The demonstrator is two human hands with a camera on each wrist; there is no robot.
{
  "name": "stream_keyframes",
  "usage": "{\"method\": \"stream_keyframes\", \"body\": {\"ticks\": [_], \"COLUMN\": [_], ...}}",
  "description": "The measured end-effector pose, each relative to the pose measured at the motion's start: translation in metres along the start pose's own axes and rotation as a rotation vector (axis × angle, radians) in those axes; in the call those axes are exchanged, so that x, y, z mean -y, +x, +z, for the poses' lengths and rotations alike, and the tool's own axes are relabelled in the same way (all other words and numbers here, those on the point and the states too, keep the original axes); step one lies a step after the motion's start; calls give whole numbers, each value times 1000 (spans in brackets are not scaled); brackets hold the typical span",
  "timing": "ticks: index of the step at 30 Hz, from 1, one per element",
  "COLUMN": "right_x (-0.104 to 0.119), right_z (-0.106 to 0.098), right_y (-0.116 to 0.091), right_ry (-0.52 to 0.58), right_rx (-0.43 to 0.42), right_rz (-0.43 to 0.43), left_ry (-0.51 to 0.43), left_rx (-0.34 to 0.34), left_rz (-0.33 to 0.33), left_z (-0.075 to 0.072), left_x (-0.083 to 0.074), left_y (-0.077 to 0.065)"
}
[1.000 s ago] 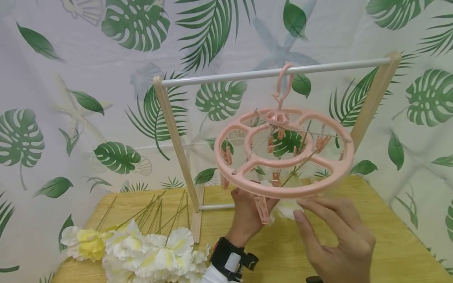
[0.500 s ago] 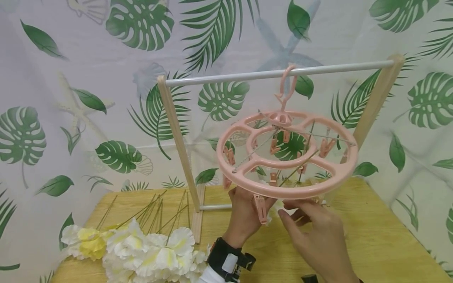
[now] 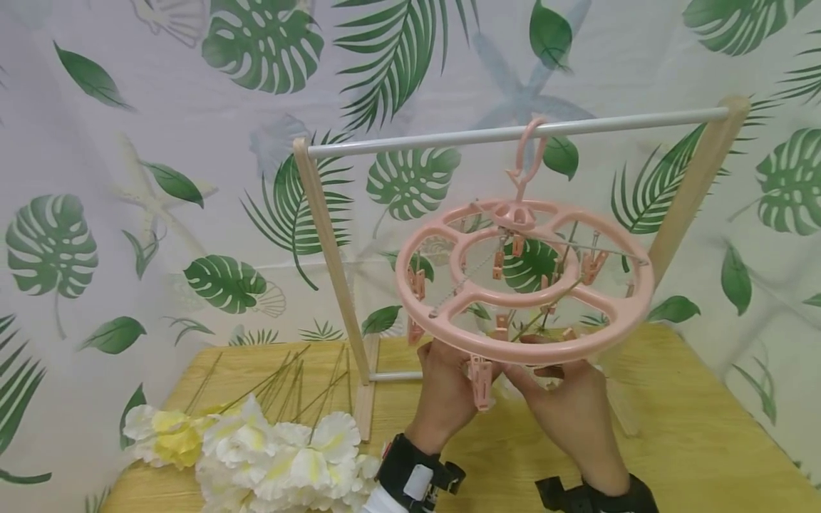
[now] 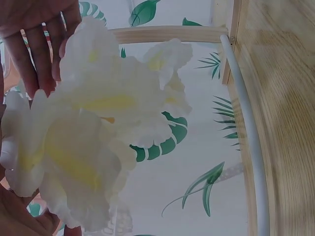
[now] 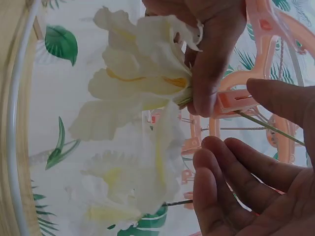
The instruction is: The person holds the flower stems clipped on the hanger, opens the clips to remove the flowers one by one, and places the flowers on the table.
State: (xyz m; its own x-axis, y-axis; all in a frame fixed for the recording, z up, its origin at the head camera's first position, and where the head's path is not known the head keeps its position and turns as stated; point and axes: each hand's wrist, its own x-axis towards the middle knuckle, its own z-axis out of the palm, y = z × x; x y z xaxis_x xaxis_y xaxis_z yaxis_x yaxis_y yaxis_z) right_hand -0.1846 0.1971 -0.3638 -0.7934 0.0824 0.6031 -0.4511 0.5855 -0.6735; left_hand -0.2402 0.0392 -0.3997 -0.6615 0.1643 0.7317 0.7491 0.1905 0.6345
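My left hand [image 3: 442,392] is under the pink round clip hanger [image 3: 545,349]. In the right wrist view, its fingers pinch a white artificial flower [image 5: 147,83] at the base, beside a pink clothespin [image 5: 236,101]. The flower's green stem [image 5: 270,127] runs past that clothespin; whether it is clamped I cannot tell. My right hand [image 3: 571,406] reaches under the hanger rim, its fingers [image 5: 246,172] spread loosely and its thumb tip at the clothespin. A second white flower [image 5: 113,187] shows below. Petals block part of the left wrist view.
The hanger hooks on the white bar [image 3: 410,141] of a wooden stand [image 3: 333,271]. Several white and yellow flowers [image 3: 288,456] lie at the left of the wooden table [image 3: 693,442], stems pointing back. Other clothespins [image 3: 481,381] dangle from the hanger.
My right hand has moved left and inward under the hanger, close to the left hand. The left hand stays almost in place. The head view has shifted slightly.
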Motion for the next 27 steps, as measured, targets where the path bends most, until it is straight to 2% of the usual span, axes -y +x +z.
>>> {"method": "stream_keyframes", "body": {"ticks": [2, 3, 4, 7, 11, 15, 23, 27], "right_x": [-4, -6, -7, -10, -11, -11, -10, -7], "right_z": [1, 1, 1, 0, 0, 1, -2, -3], "right_y": [5, 7, 9, 14, 18, 20, 28, 31], "right_ry": [52, 74, 98, 190, 246, 225, 159, 165], "right_rx": [13, 22, 36, 72, 106, 107, 161, 144], "right_rz": [-21, -27, -31, -25, -24, -40, -58, -28], "left_ry": [78, 229, 279, 296, 330, 337, 266, 275], "left_rx": [2, -21, -25, -18, -13, -8, -6, 0], "left_rz": [7, 17, 13, 4, 22, 25, 15, 18], "left_z": [0, -1, -1, -1, -1, -1, -1, 0], "left_x": [-2, -4, -5, -8, -9, -11, -12, -13], "left_y": [-1, -1, -1, 0, 1, 1, 1, 2]}}
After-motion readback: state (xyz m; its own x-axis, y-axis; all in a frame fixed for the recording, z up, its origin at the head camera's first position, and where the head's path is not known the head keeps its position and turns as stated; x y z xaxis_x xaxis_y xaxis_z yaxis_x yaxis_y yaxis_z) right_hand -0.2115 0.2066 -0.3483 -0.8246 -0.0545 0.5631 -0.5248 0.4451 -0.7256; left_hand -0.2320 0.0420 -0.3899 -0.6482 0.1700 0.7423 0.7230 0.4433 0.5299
